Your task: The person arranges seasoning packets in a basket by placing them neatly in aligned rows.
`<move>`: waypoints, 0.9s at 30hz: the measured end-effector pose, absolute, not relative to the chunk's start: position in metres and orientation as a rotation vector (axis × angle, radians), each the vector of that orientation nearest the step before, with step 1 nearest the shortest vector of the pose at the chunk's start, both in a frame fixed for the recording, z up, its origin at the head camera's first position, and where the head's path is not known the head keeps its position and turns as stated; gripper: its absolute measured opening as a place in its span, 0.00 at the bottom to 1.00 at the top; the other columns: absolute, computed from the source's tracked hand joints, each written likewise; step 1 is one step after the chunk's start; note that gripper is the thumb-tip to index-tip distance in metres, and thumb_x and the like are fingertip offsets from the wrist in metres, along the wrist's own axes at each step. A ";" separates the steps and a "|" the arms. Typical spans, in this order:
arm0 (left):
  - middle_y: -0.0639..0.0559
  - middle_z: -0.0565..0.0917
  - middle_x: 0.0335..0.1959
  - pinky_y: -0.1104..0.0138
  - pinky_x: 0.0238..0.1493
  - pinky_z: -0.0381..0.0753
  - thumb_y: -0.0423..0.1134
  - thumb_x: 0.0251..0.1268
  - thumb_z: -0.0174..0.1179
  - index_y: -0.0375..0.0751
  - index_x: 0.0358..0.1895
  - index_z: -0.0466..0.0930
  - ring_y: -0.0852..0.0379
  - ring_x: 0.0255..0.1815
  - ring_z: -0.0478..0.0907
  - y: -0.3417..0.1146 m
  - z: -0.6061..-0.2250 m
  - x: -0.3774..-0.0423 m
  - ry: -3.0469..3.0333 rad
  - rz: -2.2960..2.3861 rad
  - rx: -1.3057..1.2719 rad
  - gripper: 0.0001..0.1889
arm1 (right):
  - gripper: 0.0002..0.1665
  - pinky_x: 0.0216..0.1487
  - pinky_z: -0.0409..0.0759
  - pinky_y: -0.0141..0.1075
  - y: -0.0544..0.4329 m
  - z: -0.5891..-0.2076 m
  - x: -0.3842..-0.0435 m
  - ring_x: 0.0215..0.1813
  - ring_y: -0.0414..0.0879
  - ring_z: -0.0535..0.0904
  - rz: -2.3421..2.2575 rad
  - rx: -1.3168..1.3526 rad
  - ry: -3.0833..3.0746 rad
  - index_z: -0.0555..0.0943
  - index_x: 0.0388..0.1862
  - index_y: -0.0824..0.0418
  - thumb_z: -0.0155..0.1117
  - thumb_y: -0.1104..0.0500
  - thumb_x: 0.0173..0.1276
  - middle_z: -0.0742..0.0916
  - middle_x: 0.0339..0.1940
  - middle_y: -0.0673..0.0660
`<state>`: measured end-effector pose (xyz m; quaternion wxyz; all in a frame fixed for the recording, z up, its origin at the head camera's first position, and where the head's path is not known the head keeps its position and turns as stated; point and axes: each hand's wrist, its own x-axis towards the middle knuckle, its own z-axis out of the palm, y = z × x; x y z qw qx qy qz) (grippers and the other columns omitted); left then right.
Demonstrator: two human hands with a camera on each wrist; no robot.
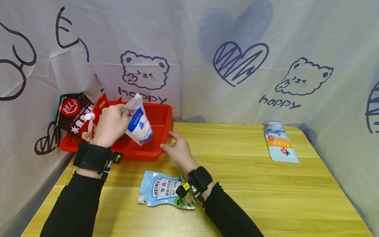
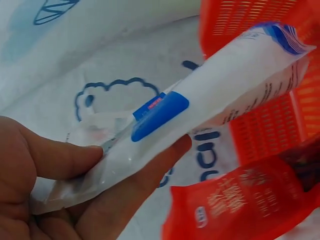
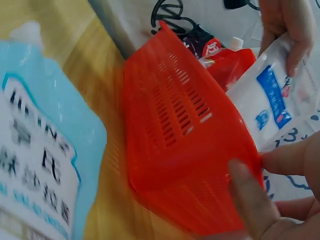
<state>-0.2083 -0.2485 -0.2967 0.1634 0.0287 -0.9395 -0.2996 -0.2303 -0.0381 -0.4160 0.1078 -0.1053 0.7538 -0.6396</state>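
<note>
My left hand (image 1: 111, 125) pinches the top end of a white bag of salt (image 1: 139, 126) with a blue label, thumb on one face and fingers on the other in the left wrist view. The bag hangs tilted over the red plastic basket (image 1: 157, 154), its lower end within the rim's outline. At the basket's front right corner, my right hand (image 1: 180, 151) grips the rim between thumb and fingers. A black seasoning packet (image 1: 74, 113) and a red pouch (image 3: 230, 65) with a white cap stand in the basket's left part, partly behind my left hand.
A light-blue Heinz pouch (image 1: 163, 189) lies on the wooden table (image 1: 237, 177) in front of the basket, partly under my right wrist. Far right lies a pale blue and orange bag (image 1: 280, 142). A cloth wall (image 1: 192, 82) with drawings closes off the back.
</note>
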 end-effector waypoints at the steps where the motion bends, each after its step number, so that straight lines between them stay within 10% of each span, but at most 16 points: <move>1: 0.26 0.85 0.50 0.46 0.37 0.88 0.32 0.77 0.52 0.25 0.58 0.81 0.33 0.37 0.84 -0.249 -0.299 -0.210 -2.703 -0.859 0.100 0.16 | 0.37 0.50 0.88 0.41 -0.039 -0.417 -0.231 0.46 0.50 0.90 -1.893 -0.299 2.205 0.68 0.78 0.66 0.69 0.64 0.73 0.88 0.54 0.64; 20: 0.31 0.84 0.38 0.44 0.38 0.82 0.32 0.74 0.51 0.30 0.42 0.81 0.32 0.38 0.83 -0.263 -0.327 -0.237 -2.877 -0.763 0.324 0.10 | 0.38 0.54 0.86 0.48 -0.041 -0.417 -0.226 0.43 0.46 0.87 -1.957 -0.252 2.124 0.65 0.80 0.64 0.67 0.65 0.74 0.89 0.46 0.60; 27: 0.25 0.83 0.54 0.37 0.49 0.82 0.32 0.74 0.52 0.27 0.61 0.78 0.28 0.47 0.83 -0.270 -0.331 -0.242 -2.936 -0.763 0.381 0.18 | 0.38 0.51 0.88 0.44 -0.040 -0.420 -0.228 0.42 0.45 0.87 -1.971 -0.265 2.112 0.65 0.80 0.65 0.67 0.66 0.74 0.90 0.46 0.61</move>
